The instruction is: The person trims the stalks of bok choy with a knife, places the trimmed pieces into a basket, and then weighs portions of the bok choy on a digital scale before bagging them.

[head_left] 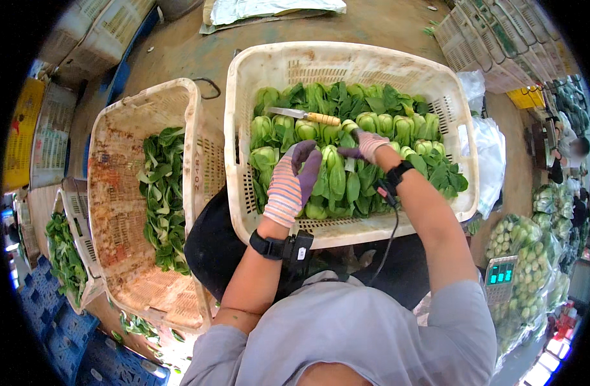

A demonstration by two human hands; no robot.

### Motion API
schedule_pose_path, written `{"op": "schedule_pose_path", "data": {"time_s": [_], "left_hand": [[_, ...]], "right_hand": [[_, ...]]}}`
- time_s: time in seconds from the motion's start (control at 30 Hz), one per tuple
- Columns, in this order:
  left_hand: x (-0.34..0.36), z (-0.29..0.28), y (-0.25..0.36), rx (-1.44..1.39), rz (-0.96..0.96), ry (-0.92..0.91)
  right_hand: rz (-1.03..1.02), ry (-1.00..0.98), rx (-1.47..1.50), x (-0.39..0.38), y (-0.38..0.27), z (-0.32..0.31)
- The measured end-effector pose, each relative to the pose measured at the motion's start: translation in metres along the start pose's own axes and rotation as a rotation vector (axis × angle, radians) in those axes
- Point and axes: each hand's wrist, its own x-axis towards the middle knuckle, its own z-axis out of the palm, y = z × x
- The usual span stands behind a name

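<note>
A large white plastic crate stands in front of me, holding rows of bok choy with pale bases and green leaves. My left hand, in a striped glove with purple fingers, is over the crate's near left part. Its thumb and fingers are curved apart with nothing visible between them. In a matching glove, my right hand closes on one bok choy near the middle; its fingers partly hide the plant. Just beyond the hands, a knife with a wooden handle lies across the bok choy, its blade pointing left.
A stained, tilted crate with loose leaves stands at left, beside a smaller crate of greens. Blue pallets lie lower left. At right are a digital display, bagged vegetables and stacked crates. Another person is far right.
</note>
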Motion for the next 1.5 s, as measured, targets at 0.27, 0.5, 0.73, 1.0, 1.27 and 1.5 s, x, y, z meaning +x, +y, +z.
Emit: {"op": "schedule_pose_path", "data": {"time_s": [0.27,0.5,0.73,1.0,1.27,1.5], "left_hand": [[0.007,-0.001,-0.008,0.049,0.034,0.227],[0.011,-0.021,-0.064,-0.088,0.160,0.306],[0.013,0.002,-0.032,-0.285,0.034,0.322],[0.016,-0.001,-0.040,-0.218,0.065,0.326],[0.013,0.001,-0.027,-0.225,0.103,0.292],[0.016,0.000,-0.023,-0.175,0.152,0.284]], "right_hand": [[-0.149,0.348,1.328,0.020,0.042,-0.005],[-0.907,0.690,0.656,-0.094,-0.120,-0.033],[0.121,-0.067,-0.047,0.057,0.027,0.006],[0.049,-0.045,-0.148,0.032,0.028,0.034],[-0.107,0.246,-0.075,-0.072,0.004,0.014],[-0.120,0.270,0.156,-0.092,0.008,0.037]]}}
